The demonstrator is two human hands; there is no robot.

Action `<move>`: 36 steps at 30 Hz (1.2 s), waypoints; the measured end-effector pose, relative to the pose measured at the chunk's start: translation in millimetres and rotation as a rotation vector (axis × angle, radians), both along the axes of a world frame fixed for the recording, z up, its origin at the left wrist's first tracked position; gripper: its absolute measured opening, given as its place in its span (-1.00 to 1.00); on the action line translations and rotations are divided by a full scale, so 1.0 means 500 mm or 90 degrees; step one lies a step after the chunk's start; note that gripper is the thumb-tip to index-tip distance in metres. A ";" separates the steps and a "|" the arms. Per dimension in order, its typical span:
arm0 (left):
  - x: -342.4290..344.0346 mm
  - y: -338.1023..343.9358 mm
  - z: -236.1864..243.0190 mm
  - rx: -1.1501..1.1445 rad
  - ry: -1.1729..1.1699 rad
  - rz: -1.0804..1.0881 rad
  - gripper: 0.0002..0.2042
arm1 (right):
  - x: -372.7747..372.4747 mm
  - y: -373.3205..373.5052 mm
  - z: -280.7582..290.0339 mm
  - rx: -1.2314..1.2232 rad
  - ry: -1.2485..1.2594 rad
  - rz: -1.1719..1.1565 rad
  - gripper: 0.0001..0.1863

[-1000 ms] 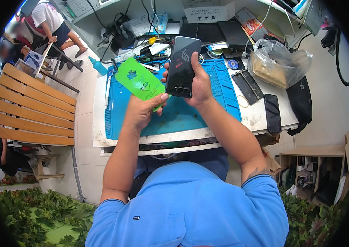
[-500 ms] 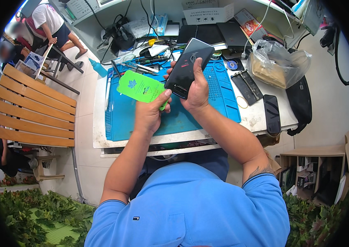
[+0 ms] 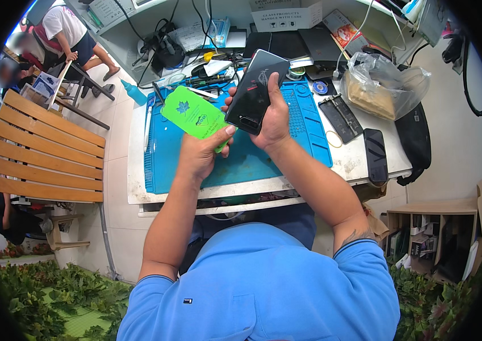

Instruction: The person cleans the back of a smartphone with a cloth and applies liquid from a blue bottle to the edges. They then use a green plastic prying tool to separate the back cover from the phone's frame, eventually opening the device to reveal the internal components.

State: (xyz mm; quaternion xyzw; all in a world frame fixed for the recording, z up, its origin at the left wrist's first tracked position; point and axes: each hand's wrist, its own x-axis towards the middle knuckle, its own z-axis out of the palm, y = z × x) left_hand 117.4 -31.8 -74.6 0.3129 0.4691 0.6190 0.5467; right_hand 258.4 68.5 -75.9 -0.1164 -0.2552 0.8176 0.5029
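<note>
In the head view, the left hand [image 3: 198, 155] pinched a green sheet [image 3: 190, 112] by its near end, thumb over bent fingers, apparently leaving its printed face uncovered. The right hand [image 3: 273, 124] curled its fingers closed around a dark phone [image 3: 253, 95], thumb along its back, presumably for a secure grip. The phone sat just right of the left thumb tip, above a blue mat [image 3: 241, 169].

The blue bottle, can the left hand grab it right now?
Probably not: the left hand is holding a green sheet. The way to the blue bottle, over the blue mat's left side, looks mostly free, so an empty hand likely could.
</note>
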 end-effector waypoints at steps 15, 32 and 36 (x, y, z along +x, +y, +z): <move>-0.005 0.004 0.008 0.023 0.002 -0.035 -0.46 | 0.018 0.022 0.006 0.013 0.096 0.118 -0.14; 0.020 0.012 -0.010 -0.019 -0.059 0.040 -0.71 | -0.009 -0.006 -0.005 -0.008 0.036 -0.057 -0.18; 0.031 0.013 -0.005 -0.019 -0.076 0.052 -0.77 | -0.011 -0.007 -0.008 -0.008 0.029 -0.083 -0.19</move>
